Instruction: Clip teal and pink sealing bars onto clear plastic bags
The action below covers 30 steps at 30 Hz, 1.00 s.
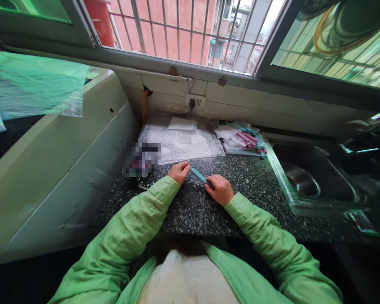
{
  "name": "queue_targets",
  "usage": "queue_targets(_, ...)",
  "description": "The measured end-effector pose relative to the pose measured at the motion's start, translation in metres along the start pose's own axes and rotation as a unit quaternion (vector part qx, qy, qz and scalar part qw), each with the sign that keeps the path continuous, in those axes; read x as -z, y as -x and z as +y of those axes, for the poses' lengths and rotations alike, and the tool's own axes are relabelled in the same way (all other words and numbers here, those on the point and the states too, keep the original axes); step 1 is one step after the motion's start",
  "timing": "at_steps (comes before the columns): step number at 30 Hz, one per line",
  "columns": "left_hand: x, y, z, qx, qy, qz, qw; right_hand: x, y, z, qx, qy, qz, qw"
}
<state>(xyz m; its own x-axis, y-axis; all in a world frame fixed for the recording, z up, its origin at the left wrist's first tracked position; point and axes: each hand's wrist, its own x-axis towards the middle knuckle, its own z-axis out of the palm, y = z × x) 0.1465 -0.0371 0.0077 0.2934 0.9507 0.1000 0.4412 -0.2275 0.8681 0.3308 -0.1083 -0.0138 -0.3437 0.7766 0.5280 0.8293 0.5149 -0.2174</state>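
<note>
A narrow light-blue strip [199,175], shaped like a bag sealing clip, is held slantwise just above the speckled counter. My right hand [220,189] is closed around its lower right end. At the upper left end, the fingers of my left hand [179,172] are pinched together. Whatever lies inside that pinch is too small to make out, though the fingertips appear to touch the strip's tip. Behind my hands lies a clear plastic sheet or bag [205,145]. More pink and blue strips [248,138] are heaped with clear bags at the back right.
A dark sink [316,162] with a metal bowl [300,179] is at right. Near its front edge lies a small packet [363,222]. A large pale appliance [66,169] bounds the left side. A blurred-out item [142,159] sits left of my hands. A socket [195,101] is on the back wall.
</note>
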Motion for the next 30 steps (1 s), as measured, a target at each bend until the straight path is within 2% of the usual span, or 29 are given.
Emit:
queue_targets(7, 0.001, 0.001, 0.000, -0.028, -0.012, 0.012, 0.999, -0.003, -0.002, -0.002, 0.002, 0.004, 0.019, 1.000)
queue_targets(12, 0.000, 0.001, 0.001, -0.001, -0.008, 0.026, 1.000, -0.005, -0.008, -0.007, -0.001, 0.002, 0.031, 1.000)
queue_targets(18, -0.003, -0.002, -0.006, 0.017, 0.100, 0.008, 0.995, -0.009, -0.016, -0.016, -0.006, -0.010, 0.033, 0.999)
queue_targets(22, -0.004, -0.003, -0.006, 0.041, 0.160, 0.006, 0.986, -0.009, -0.018, -0.020, -0.048, -0.091, 0.020, 0.994)
queue_targets(24, -0.003, -0.003, -0.004, 0.049, 0.180, 0.002, 0.982, -0.008, -0.018, -0.020, -0.105, -0.175, 0.009, 0.979)
queue_targets(26, -0.002, -0.003, -0.002, 0.056, 0.196, -0.008, 0.979, -0.007, -0.018, -0.018, -0.164, -0.261, -0.010, 0.951)
queue_targets(30, 0.003, -0.003, 0.002, 0.053, 0.229, -0.033, 0.971, -0.006, -0.017, -0.012, -0.223, -0.358, -0.053, 0.905)
